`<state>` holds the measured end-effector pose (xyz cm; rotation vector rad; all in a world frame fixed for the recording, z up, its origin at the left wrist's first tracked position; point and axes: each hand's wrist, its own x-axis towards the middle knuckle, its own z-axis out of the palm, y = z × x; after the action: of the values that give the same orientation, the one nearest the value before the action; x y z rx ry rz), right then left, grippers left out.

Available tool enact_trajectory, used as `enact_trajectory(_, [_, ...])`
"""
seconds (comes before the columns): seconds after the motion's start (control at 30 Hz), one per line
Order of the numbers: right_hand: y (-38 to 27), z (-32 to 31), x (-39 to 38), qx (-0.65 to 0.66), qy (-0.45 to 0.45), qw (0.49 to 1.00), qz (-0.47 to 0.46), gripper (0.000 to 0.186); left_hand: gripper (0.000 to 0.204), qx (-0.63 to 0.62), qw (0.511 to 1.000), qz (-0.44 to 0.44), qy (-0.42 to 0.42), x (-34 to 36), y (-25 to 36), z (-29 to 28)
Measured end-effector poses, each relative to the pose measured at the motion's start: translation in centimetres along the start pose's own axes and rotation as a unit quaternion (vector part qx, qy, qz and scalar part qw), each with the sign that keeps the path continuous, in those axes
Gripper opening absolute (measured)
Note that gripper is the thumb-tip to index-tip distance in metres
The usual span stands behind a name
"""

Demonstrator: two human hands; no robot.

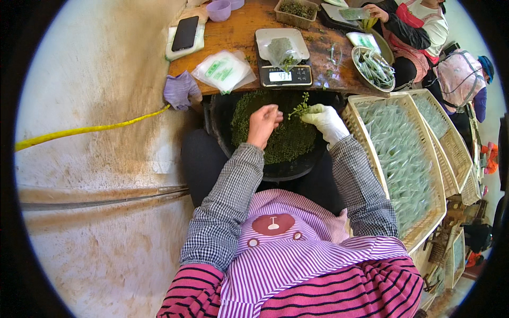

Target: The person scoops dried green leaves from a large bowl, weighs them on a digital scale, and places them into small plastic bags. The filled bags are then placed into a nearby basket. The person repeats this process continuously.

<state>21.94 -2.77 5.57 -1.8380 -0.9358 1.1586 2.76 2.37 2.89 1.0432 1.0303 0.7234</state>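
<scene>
Over a black tub [291, 174] full of small leafy greens [289, 146], my two hands work close together. My right hand [328, 124], in a white glove, is closed on a green sprig [300, 107] with small round leaves, which sticks up from the fingertips. My bare left hand [263, 126] is just left of the sprig, apart from it, with fingers curled together; whatever they may hold is hidden. Beyond the tub, a digital scale [286, 76] stands on the wooden table, bearing a white tray [261, 38] with a clear bag of greens [282, 51] in it.
On the table [233, 34] lie flat plastic bags [224, 70], a phone [185, 33] and a purple glove [182, 91]. A bowl of packets [374, 68] sits at the right edge. Crates of filled bags [400, 164] stand right. A co-worker [419, 32] handles a bag at far right.
</scene>
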Motion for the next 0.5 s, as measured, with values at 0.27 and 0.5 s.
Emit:
enact_trajectory(0.27, [-10.6,-0.5,3.9,-0.334,0.002,0.942,-0.026,0.038,0.037,-0.05,0.998,-0.016,0.028,6.7,6.4,3.4])
enact_trajectory(0.5, [-11.5,2.3,3.9,-0.428,0.213,0.84,-0.259,0.028,0.033,-0.203,0.978,-0.021,0.035,8.5,6.5,4.4])
